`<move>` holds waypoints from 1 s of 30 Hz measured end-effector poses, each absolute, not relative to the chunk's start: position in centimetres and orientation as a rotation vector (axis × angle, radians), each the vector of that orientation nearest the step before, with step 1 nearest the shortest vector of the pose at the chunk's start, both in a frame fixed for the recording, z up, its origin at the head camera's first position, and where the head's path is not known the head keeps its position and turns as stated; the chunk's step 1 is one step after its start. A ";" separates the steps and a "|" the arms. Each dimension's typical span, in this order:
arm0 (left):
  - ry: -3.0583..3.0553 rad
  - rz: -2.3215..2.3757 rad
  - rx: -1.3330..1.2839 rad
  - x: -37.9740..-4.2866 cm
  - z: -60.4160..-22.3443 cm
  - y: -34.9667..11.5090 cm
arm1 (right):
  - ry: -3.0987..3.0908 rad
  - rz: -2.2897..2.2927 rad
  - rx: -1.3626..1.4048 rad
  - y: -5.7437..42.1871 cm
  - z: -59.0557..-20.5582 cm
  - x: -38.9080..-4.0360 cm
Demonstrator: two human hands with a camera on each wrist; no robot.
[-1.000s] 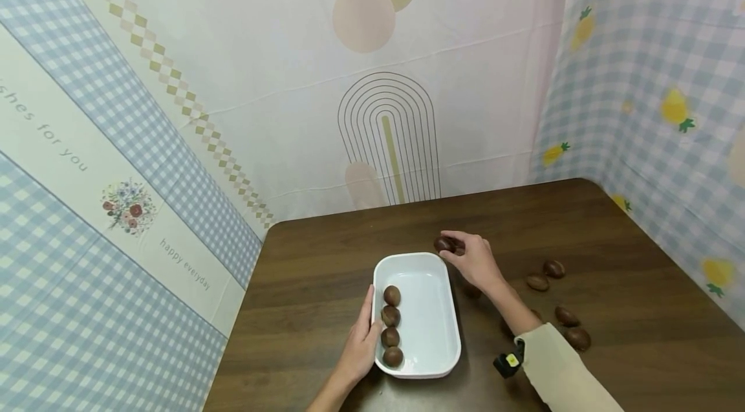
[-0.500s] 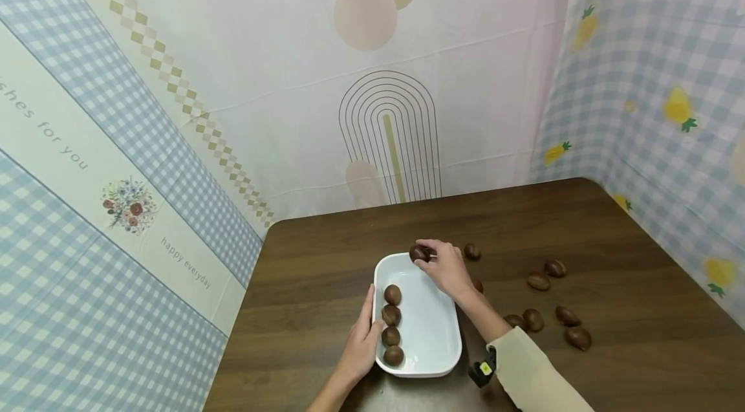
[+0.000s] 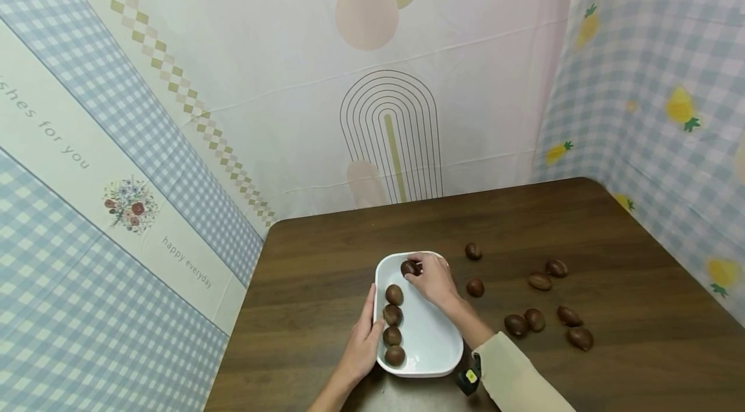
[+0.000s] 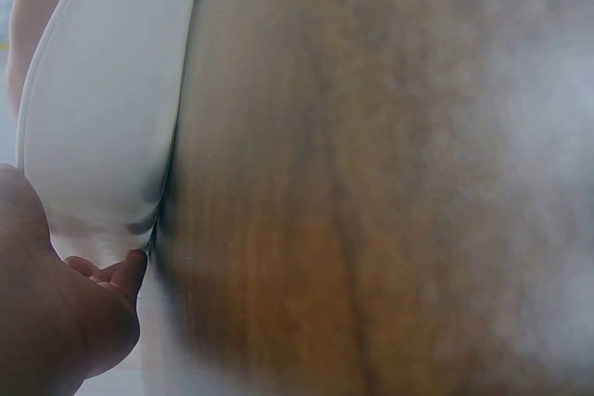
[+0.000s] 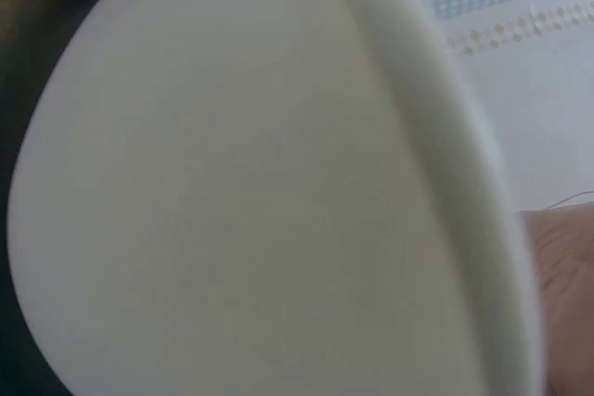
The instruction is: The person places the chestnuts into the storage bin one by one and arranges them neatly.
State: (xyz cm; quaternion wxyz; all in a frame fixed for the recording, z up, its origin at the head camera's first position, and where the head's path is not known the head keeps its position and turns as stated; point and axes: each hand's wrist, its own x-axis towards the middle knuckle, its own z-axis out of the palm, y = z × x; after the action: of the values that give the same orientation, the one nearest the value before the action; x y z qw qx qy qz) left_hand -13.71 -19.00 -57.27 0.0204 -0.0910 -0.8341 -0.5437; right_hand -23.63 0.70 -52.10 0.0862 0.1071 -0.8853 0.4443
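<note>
A white rectangular baking dish (image 3: 427,341) stands on the wooden table, with several brown chestnuts (image 3: 392,315) lined up along its left inner side. My left hand (image 3: 359,348) holds the dish by its left wall, fingers outside and thumb at the rim; the left wrist view has that hand (image 4: 70,312) against the dish's outer side (image 4: 102,108). Over the dish's far end, my right hand (image 3: 435,281) pinches one chestnut (image 3: 410,268) just beyond the row. In the right wrist view the dish wall (image 5: 232,183) hides the fingers.
Several loose chestnuts lie right of the dish, among them one (image 3: 473,251) near the far end, one (image 3: 475,287) beside the wall and a pair (image 3: 540,281) farther right. Patterned cloth (image 3: 291,75) hangs behind the dark brown table (image 3: 314,270).
My right hand has carried its chestnut left and nearer, from beyond the dish's far right corner to inside its far end. The left hand has stayed on the dish.
</note>
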 end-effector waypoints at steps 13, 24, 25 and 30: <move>-2.563 -1.695 -0.277 -13.5 -57.1 -18.8 | -2.678 1.246 0.351 0.4 -54.1 -23.5; -2.572 -1.715 -0.276 -13.7 -57.2 -18.8 | -2.771 1.283 0.283 0.1 -54.1 -22.9; -2.569 -1.719 -0.274 -13.7 -57.1 -18.8 | -2.776 1.280 0.284 0.1 -54.1 -22.9; -2.559 -1.727 -0.267 -13.7 -57.1 -18.8 | -2.813 1.256 0.280 -0.1 -53.9 -22.6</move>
State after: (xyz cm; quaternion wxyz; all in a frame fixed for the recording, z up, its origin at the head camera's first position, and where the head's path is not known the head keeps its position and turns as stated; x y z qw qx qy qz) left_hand -13.66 -18.81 -57.08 0.0217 -0.0861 -0.8256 -0.5572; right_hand -22.62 -0.05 -53.93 0.0239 0.0904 -0.9091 0.4059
